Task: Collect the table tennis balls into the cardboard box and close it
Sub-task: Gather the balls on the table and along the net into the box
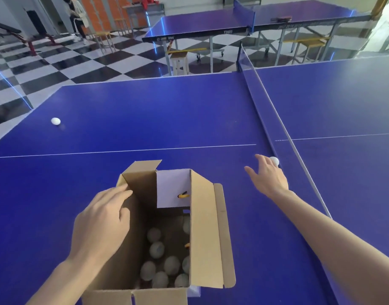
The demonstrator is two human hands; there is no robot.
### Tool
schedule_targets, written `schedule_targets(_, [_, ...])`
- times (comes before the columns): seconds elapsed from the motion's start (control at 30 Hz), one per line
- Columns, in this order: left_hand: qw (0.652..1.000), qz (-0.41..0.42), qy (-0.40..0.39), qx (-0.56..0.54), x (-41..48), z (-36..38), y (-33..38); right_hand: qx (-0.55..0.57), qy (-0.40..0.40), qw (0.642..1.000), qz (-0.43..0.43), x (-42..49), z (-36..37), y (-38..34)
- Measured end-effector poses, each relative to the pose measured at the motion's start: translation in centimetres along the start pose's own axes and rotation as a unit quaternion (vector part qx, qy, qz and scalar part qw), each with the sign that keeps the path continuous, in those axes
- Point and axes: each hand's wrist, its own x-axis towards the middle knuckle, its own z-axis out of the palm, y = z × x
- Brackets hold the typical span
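Note:
An open cardboard box [205, 234] stands on the blue table near me, its flaps up, with several white balls [172, 264] in the bottom. My left hand [101, 223] rests on the box's left wall, fingers loosely bent over the edge. My right hand [269, 176] stretches out flat toward a white ball [274, 160] lying beside the net; its fingertips are at the ball, and I cannot tell whether they touch it. Another white ball [55, 121] lies far left on the table.
The net [277, 119] runs across the table [145, 119] to the right of my right hand. Beyond the table's far edge are a checkered floor, a wooden stool [179, 62], a second table tennis table [233, 20] and a person standing at the back left [76, 16].

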Motion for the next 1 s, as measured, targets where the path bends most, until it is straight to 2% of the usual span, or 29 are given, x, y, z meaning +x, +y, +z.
schedule_targets(0.17, [1.0,0.004,0.007,-0.001,0.1,0.1,0.0,-0.085,-0.029,0.996,-0.008,3.1,1.3,3.2])
schedule_targets(0.4, [1.0,-0.005,0.013,0.003,-0.5,-0.2,0.1,-0.141,-0.03,0.989,0.0,5.7,2.1,4.0])
schedule_targets(0.57, [1.0,-0.011,0.025,-0.003,-0.4,-0.2,0.0,-0.151,-0.031,0.988,0.035,6.9,2.5,4.8])
schedule_targets(1.0, [1.0,-0.022,0.011,-0.006,0.1,0.1,-0.3,-0.187,-0.061,0.98,0.042,7.6,2.9,6.0])
